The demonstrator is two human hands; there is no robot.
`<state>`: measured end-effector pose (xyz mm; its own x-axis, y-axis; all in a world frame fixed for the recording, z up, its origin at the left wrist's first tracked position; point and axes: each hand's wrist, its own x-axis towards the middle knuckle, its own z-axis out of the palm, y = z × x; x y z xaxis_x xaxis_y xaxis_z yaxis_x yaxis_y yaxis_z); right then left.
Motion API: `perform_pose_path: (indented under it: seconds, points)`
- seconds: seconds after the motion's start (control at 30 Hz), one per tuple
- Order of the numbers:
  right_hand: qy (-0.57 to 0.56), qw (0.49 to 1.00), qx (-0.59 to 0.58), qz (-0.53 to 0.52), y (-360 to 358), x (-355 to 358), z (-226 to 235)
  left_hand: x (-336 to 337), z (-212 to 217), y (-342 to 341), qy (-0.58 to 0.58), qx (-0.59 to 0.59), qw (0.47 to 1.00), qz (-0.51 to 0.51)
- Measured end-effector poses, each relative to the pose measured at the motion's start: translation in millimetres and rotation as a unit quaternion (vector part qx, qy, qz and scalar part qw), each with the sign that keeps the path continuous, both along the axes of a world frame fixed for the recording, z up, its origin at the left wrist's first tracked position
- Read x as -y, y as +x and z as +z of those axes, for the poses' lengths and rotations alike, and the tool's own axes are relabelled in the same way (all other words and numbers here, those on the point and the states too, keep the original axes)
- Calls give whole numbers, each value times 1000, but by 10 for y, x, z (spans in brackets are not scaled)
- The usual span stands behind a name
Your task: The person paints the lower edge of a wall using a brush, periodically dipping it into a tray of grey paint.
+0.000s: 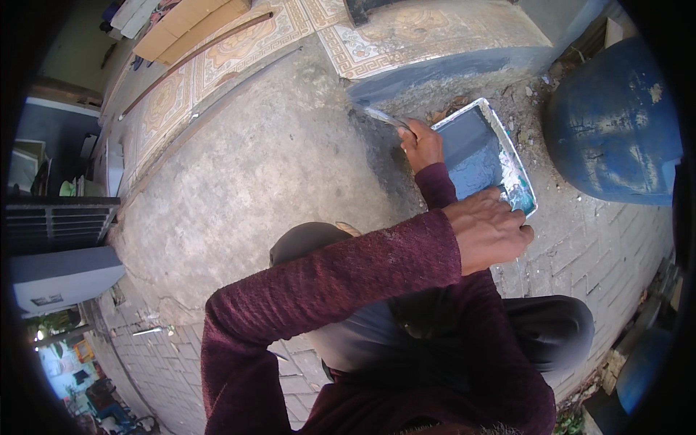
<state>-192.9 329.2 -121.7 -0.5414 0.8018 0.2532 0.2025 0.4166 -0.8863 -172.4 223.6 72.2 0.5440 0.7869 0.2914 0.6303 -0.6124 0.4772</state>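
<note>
Paint tray, left hand at rim

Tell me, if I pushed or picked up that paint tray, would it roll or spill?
The tray probably wouldn't roll, because it has straight sides and corners. The paint inside looks wet and shiny, so it might slosh out if tipped. Smears near the rim could make it slippery to hold.
</note>
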Motion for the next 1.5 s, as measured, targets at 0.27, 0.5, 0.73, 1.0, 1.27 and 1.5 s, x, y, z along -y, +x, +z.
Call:
perform_pose_path:
  seconds: [0.27, 0.5, 0.73, 1.0, 1.27, 1.5]
  points:
    - [60, 997, 0, -45, -61, -211, -171, -27, -18, -13, -2, -2, 1000, 5]
    - [-29, 999, 18, 16, -10, 8, 52, 12, 26, -78, -40, -20, 999, 6]
    - [26, 996, -6, -86, -40, -193, -353, -36, -18, -75, -40, 5, 999, -5]
    - [-26, 990, -24, -137, 175, 132, -262, -21, -53, -61, -35, 8, 999, -2]
    - [92, 994, -23, -55, 57, -277, -283, -42, 43, -31, -26, 33, 999, -15]
    - [-22, 974, -101, -203, 205, -333, -202, 0, 69, -107, -46, -5, 999, -8]
